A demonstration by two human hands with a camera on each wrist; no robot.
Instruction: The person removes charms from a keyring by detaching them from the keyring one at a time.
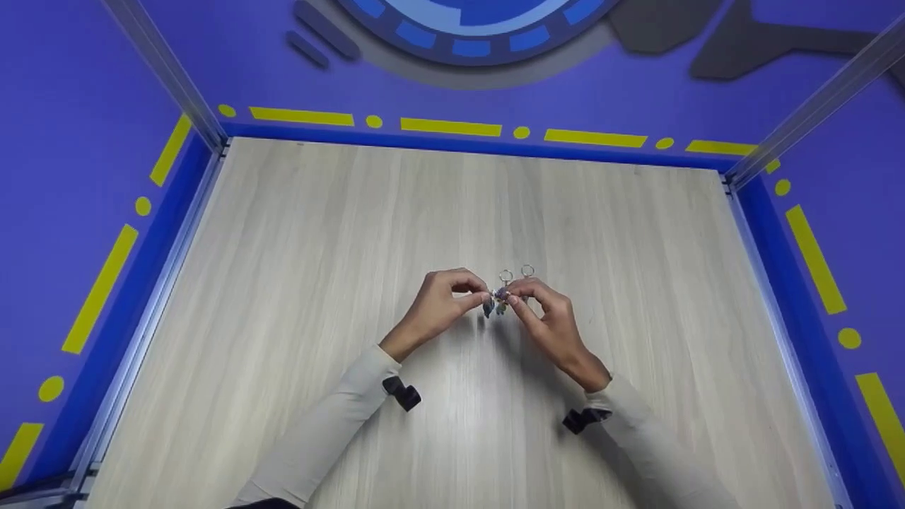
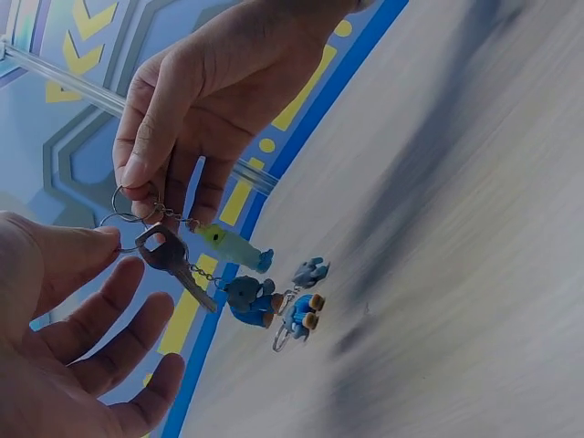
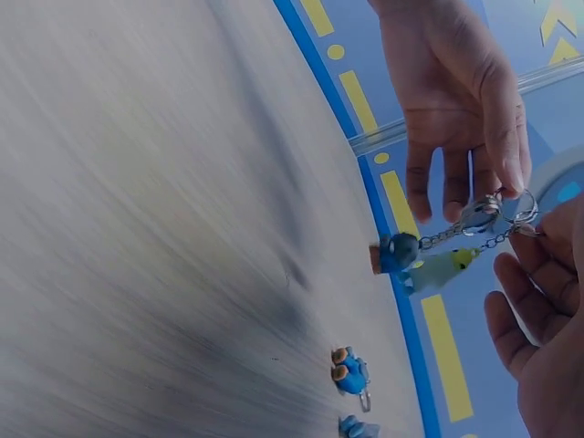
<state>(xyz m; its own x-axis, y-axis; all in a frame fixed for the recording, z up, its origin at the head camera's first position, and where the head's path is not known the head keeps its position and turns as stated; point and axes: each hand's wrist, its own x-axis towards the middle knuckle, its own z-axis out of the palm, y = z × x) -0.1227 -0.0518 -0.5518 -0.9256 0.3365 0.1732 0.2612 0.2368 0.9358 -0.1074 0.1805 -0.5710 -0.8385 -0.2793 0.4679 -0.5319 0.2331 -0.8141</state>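
Left hand [image 1: 440, 300] and right hand [image 1: 555, 324] pinch metal rings [image 2: 137, 219] over the table [image 1: 353, 283], a key [image 2: 175, 262] hanging between them.
Fingertips and thumbs clamp the rings just above the key, which slants downward along its length and appears nearer the left hand; the green charm [image 2: 234, 247] and blue charm [image 2: 248, 297] dangle beside it. Two loose charms [image 2: 301, 314] lie on the table below the key.

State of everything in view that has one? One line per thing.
left hand: pinching a ring
right hand: pinching a ring
rings: open or closed, can't tell
key: raised; threaded on, can't tell
yellow-green charm: hanging by chain
blue charm: hanging by chain
blue keychain: lying on the table
grey-blue keychain: lying on the table
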